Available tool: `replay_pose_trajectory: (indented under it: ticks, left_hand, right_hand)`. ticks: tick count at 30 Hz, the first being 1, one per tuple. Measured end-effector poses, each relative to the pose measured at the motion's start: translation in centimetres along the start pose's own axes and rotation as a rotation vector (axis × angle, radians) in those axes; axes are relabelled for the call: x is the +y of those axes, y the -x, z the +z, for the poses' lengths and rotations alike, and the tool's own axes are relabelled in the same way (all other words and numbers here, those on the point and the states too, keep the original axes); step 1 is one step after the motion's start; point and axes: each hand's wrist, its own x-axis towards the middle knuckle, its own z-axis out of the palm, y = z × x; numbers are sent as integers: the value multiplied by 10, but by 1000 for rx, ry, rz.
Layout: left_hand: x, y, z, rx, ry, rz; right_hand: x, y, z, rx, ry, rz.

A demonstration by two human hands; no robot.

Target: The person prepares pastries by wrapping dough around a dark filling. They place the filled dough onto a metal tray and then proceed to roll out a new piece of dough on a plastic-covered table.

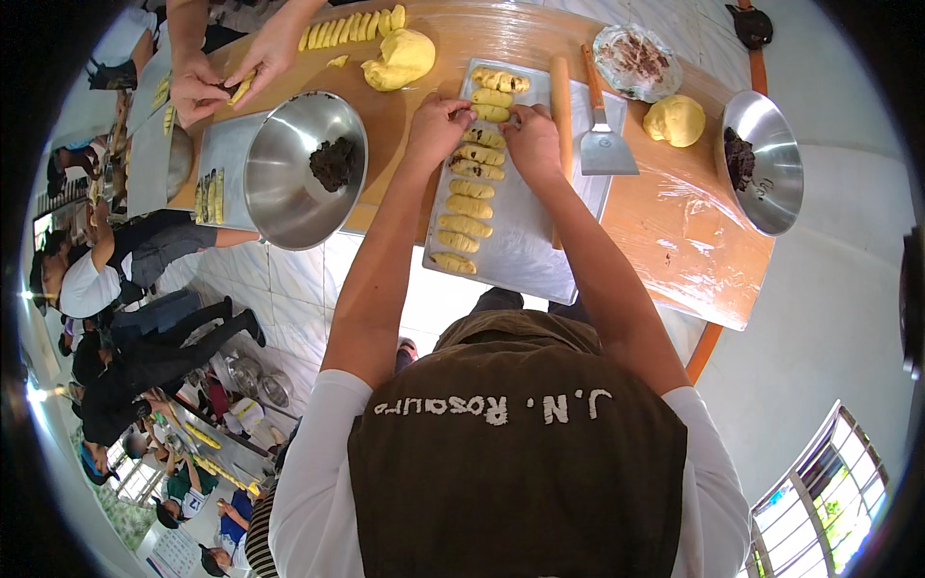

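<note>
A row of several yellow dough rolls runs along the left side of a metal baking tray; dark filling shows through slits in some of them. Near the far end of the row, my left hand has its thumb and fingertips at the left end of one dough roll. At that roll's right end are the fingers of my right hand. A wooden rolling pin lies lengthwise on the tray, just right of my right hand. Farther right, a dough scraper with a wooden handle rests across the tray's edge.
Steel bowls with dark filling stand left and right. Dough lumps lie at left and right, near a plastic-covered dish. Another person's hands shape dough at upper left. Plastic film covers the wooden table.
</note>
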Motion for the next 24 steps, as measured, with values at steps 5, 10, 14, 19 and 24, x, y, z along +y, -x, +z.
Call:
replay_pose_trajectory:
  ticks: [5, 10, 14, 19, 24]
  left_hand:
    - [0, 0, 5, -3, -5, -25]
    - [1, -2, 2, -25, -49, 30]
    - [-3, -1, -2, -50, 26, 3]
    - [-2, 2, -4, -39, 24, 27]
    - [-2, 2, -5, -18, -13, 37]
  right_hand:
    - [-2, -3, 2, -26, 62, -2]
    - [-1, -7, 2, -63, 96, -16]
    - [-5, -3, -1, -108, 117, -8]
    - [-6, 1, -7, -145, 73, 37]
    - [-3, 0, -5, -127, 52, 46]
